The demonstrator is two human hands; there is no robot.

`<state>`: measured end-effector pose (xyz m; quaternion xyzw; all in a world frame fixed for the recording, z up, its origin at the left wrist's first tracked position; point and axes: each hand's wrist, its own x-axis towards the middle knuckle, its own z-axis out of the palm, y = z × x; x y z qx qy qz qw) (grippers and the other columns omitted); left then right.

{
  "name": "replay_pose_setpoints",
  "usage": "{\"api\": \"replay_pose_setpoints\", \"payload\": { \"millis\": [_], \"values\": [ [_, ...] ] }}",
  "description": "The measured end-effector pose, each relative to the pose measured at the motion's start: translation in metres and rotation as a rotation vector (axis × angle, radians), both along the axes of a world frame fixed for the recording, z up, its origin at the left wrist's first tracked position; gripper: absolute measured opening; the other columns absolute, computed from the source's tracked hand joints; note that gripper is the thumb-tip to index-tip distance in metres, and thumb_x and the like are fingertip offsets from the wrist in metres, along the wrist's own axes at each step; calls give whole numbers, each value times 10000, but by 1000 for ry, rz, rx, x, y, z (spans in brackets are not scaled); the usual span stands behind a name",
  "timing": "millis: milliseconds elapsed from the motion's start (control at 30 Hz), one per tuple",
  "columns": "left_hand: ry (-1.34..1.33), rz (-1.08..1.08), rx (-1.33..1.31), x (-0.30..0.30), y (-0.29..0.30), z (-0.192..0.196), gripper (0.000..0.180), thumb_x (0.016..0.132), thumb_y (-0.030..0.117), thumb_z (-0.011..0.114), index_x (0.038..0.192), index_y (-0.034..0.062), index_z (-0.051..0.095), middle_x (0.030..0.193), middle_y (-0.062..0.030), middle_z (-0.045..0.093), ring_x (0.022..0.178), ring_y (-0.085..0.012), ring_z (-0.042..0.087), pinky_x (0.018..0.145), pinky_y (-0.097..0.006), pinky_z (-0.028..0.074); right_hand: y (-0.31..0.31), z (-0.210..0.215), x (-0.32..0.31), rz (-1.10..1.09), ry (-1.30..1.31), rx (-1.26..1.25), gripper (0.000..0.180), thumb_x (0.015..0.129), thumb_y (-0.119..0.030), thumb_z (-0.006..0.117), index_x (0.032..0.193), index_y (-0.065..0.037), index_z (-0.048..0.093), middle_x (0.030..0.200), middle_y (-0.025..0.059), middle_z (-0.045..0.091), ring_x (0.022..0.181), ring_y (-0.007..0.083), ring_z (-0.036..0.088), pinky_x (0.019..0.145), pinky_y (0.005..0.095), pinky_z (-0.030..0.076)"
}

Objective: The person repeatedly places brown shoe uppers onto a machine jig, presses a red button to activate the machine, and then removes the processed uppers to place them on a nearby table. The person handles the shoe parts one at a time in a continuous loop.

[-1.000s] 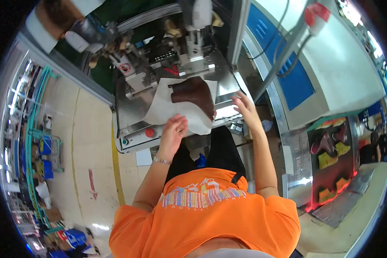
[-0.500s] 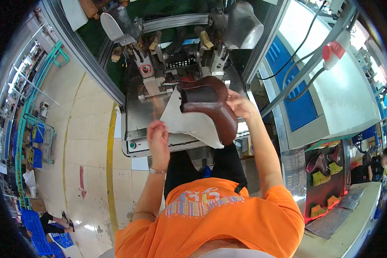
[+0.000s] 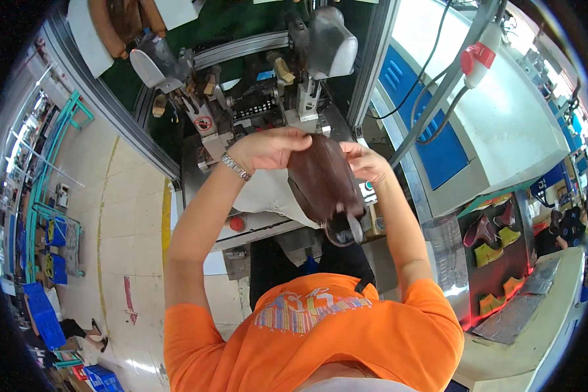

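Between my two hands, above the machine's front table, is a dark brown leather boot upper (image 3: 321, 176). Its open end, with a loop or tab, points toward me. My left hand (image 3: 273, 149) pinches the far left edge, thumb on top; a metal watch band sits on that wrist. On the other side, my right hand (image 3: 367, 162) grips the far right edge with thumb and fingers. Under the upper lies a pale sheet (image 3: 271, 196) on the table. Beyond stands a machine with two rounded metal forms, one left (image 3: 151, 62) and one right (image 3: 332, 44).
A red button (image 3: 236, 223) is on the table's front edge. Metal frame posts flank the machine. To the right are a white and blue cabinet (image 3: 503, 124), a red and white plug (image 3: 479, 62) and a conveyor with brown and yellow-green shoe uppers (image 3: 487, 245). Blue crates stand far left.
My left hand has risen from the table's front and taken hold of the upper. The upper has been turned so its open end faces me. The whole view has shifted slightly.
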<state>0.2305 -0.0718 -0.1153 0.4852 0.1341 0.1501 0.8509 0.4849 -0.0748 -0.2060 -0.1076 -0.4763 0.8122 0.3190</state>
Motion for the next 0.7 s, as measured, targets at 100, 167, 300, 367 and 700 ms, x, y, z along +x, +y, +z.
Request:
{"api": "replay_pose_setpoints", "payload": {
  "millis": [100, 167, 300, 367, 700],
  "values": [
    [140, -30, 99, 8, -8, 10, 302, 831, 196, 590, 1076, 23, 551, 1019, -29, 599, 912, -109, 559, 839, -269, 422, 0, 43, 3, 64, -137, 208, 566, 665, -367, 730, 1021, 28, 535, 987, 85, 593, 915, 167, 562, 831, 278, 409],
    [198, -14, 133, 18, -22, 31, 266, 814, 166, 612, 1037, 28, 570, 962, 0, 602, 870, -74, 548, 815, -236, 416, -12, 75, -10, -26, -239, 356, 617, 602, -488, 744, 926, 4, 560, 862, 18, 576, 831, 99, 521, 758, 239, 394],
    [269, -9, 291, 22, -37, 54, 188, 823, 182, 603, 939, 34, 596, 864, 34, 589, 790, -36, 520, 751, -193, 400, -23, 120, -21, 78, -408, 396, 405, 576, -337, 785, 712, -36, 550, 639, -65, 460, 601, 32, 396, 522, 194, 290],
    [348, 35, 411, 19, -46, 71, 187, 818, 204, 614, 897, 35, 604, 821, 43, 579, 760, -22, 498, 711, -185, 392, -29, 130, -20, 5, -343, 367, 350, 602, -275, 776, 639, -42, 518, 586, -73, 422, 558, 30, 373, 492, 199, 273],
    [407, 220, 841, -17, -44, 128, 89, 842, 81, 547, 866, 22, 486, 826, 50, 445, 794, -30, 420, 710, -203, 385, -24, 172, 24, -212, -251, 554, 215, 796, -143, 620, 972, -24, 580, 905, -23, 560, 821, 62, 502, 741, 208, 397]
  ]
}}
